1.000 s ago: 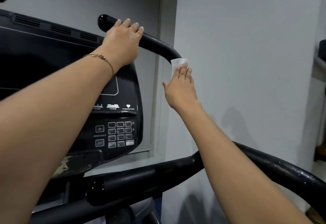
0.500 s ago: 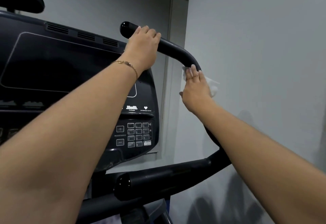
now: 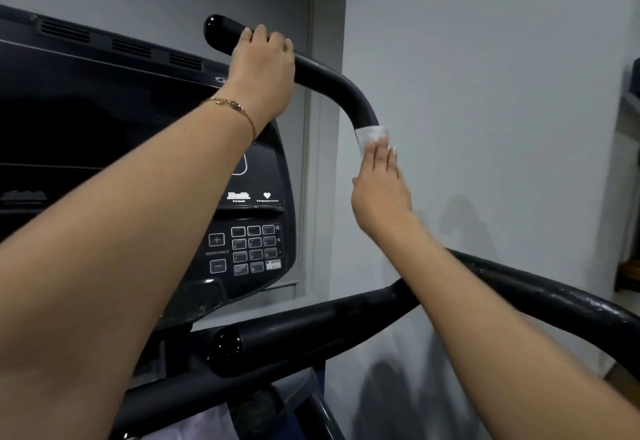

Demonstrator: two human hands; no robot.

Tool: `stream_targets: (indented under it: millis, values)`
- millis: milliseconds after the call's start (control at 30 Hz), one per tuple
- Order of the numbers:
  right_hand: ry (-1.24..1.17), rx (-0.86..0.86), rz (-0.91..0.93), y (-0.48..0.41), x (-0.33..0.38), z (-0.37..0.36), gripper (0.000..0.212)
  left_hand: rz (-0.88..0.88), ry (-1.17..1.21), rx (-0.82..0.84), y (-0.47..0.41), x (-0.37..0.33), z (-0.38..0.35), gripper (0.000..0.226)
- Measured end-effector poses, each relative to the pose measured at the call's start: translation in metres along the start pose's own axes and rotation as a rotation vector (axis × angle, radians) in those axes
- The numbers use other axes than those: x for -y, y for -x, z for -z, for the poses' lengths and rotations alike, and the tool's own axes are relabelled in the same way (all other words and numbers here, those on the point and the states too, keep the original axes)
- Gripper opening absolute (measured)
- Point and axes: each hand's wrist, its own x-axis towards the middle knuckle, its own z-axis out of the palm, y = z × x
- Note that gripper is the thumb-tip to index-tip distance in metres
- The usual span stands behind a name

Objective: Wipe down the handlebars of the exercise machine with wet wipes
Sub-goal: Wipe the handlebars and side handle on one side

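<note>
Up at about 11 o'clock, the left hand (image 3: 263, 69) grips the upper handlebar (image 3: 332, 83) of the exercise machine. Its fingers (image 3: 277, 41) are curled over the top of the black bar, just beside the rounded end cap, and a thin gold bracelet (image 3: 235, 107) sits on the wrist. From that grip the bar runs toward 3 o'clock, bends and drops. Right below the bend, at about 1 o'clock from the middle of the view, the white wet wipe (image 3: 372, 135) is wrapped against the bar. The right hand (image 3: 381, 194) lies on it from below with fingers (image 3: 379, 159) straight and close together, their tips pressing the wipe flat to the bar; nothing is clenched, and the wipe's upper edge shows above the fingertips. Below the hand the bar is hidden by the hand and forearm. At 9 o'clock stands the dark console (image 3: 138, 128), with its keypad (image 3: 254, 249) near the centre, at 7 o'clock from the right hand. A lower handlebar (image 3: 311, 332) crosses at 6 o'clock, its glossy end cap pointing toward 8 o'clock, and a scuffed black bar sweeps on toward 4 o'clock behind the right forearm. A pale wall (image 3: 485, 93) fills the 2 o'clock side.
</note>
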Motion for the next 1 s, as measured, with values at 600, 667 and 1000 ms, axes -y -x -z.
stream_targets:
  millis: [600, 667, 1000]
  values:
    - [-0.233, 0.034, -0.173, -0.003, 0.013, 0.005, 0.063, -0.148, -0.052, 0.068, 0.003, -0.034, -0.001, 0.068]
    - [-0.218, 0.050, -0.159, -0.001, 0.008, 0.004, 0.063, -0.168, -0.039, 0.060, 0.002, -0.037, -0.006, 0.070]
    - [-0.152, 0.033, -0.123, 0.026, 0.001, -0.011, 0.060, -0.142, -0.028, -0.017, 0.003, -0.045, -0.016, 0.073]
